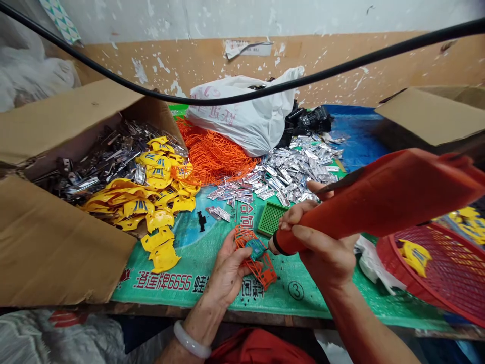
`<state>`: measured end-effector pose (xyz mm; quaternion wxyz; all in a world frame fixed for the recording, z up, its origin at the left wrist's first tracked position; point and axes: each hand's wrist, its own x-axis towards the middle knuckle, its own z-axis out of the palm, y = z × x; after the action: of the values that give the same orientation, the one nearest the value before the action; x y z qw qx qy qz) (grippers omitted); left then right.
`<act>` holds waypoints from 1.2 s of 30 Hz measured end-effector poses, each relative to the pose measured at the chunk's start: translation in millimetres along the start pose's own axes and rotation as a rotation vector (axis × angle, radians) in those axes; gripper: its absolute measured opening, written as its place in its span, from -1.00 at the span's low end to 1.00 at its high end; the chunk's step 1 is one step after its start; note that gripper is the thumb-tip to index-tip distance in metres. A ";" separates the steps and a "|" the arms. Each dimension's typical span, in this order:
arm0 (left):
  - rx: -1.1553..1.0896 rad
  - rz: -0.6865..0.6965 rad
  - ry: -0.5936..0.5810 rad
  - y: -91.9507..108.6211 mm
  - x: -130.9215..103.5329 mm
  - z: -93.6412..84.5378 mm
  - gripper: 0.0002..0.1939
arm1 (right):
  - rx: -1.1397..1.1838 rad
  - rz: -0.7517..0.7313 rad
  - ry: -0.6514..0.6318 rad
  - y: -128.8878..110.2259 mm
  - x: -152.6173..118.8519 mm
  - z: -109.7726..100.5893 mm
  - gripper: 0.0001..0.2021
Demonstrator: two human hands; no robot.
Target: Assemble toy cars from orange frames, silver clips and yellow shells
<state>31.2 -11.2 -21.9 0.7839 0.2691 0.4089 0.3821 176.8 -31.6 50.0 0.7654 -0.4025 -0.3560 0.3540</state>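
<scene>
My left hand point(224, 277) is closed on an orange plastic toy frame point(267, 272), thumb on top. A small teal plastic part point(254, 248) sits in the middle of that frame. My right hand point(329, 252) wraps round a power screwdriver point(364, 202) sheathed in red-orange material. The tool slants down to the left, with its tip at the teal part's right edge; whether it touches a screw is too small to tell. Just behind the tip lies a green perforated tray point(272, 218). A small black plastic piece point(201, 221) rests on the green sheet to the left.
A cardboard box point(64, 242) spills dark parts and yellow shells point(159, 220) at left. Farther back are orange frames point(215, 156), silver pieces point(295, 167) and a white sack point(242, 108). A red basket point(432, 283) stands at right; a black cable point(212, 99) hangs across above.
</scene>
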 end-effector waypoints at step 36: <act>-0.123 -0.047 -0.048 6.9 -7.8 1.2 -0.32 | 0.001 0.028 -0.035 -3.2 -9.2 3.5 -0.41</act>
<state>26.7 -13.9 -12.9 0.8173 0.2196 0.3720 0.3814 170.3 -39.3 51.8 0.7543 -0.4009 -0.3635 0.3718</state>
